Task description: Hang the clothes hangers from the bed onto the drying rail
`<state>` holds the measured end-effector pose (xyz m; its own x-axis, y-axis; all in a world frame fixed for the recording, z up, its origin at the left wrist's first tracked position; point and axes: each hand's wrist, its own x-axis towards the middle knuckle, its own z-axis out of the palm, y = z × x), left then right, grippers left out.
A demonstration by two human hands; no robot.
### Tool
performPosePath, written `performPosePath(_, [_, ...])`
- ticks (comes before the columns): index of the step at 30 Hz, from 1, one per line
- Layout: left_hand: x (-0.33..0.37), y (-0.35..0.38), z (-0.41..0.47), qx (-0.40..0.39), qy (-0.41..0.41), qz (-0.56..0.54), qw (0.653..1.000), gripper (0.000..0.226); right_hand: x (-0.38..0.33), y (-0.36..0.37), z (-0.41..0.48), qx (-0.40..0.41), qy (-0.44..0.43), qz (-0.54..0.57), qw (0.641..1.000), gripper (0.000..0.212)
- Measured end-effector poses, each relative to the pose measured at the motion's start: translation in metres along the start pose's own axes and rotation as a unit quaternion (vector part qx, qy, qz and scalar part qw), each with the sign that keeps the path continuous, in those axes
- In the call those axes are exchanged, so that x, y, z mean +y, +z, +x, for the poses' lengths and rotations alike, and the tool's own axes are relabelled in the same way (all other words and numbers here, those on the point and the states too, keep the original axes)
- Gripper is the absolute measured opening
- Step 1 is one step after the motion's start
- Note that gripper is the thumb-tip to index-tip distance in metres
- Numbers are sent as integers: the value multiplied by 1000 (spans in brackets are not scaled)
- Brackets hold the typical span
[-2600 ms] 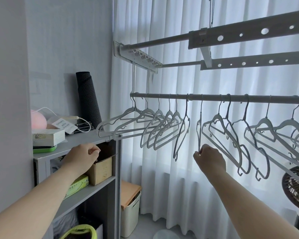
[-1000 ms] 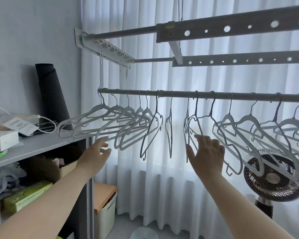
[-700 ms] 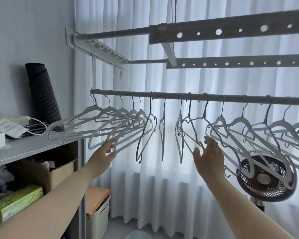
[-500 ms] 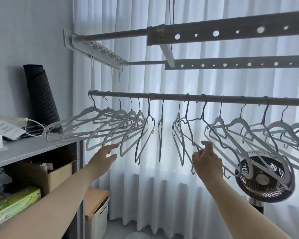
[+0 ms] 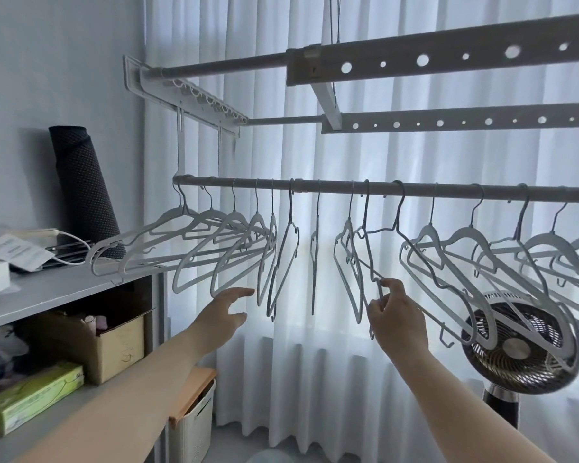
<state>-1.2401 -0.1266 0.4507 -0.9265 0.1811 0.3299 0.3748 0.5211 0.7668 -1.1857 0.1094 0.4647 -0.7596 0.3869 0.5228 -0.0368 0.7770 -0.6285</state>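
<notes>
Drying rail (image 5: 415, 188) runs 9 to 3 o'clock across the upper middle, in front of the white curtain (image 5: 315, 379). The pale hangers (image 5: 234, 228) hook along its whole visible length. The left group fans out toward 9 o'clock, its long ends reaching over the front edge of the shelf (image 5: 47, 292); contact with the shelf top cannot be told. The right group slants toward 4 o'clock and overlaps the fan (image 5: 522, 342) in view. Near the middle the hangers turn edge-on with bare stretches of rail between their hooks, the widest open room in view. Two perforated bars (image 5: 448, 58) close off the space at 12 to 2 o'clock above. Below the hangers, from 6 to 7 o'clock, only curtain and a lidded bin (image 5: 194, 416). Left hand (image 5: 224, 312) reaches up from 7 o'clock, fingers straight and spread, holding nothing, tips just under the low ends of the left group. Right hand (image 5: 398, 319) rises from 5 o'clock, back toward the camera, fingers (image 5: 390, 290) and thumb pinching the bottom end of a thin dark hanger (image 5: 368, 259) on the rail.
</notes>
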Motion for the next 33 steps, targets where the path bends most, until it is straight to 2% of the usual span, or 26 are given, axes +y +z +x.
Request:
performPosePath(7, [5,10,4,-6,29,-9,1000,39,-1,5,1,-9,-7,6,1000,39])
performPosePath(33, [-2,4,3,5,11,7,1000,49,-10,7,-6,-16,4,-10,1000,41])
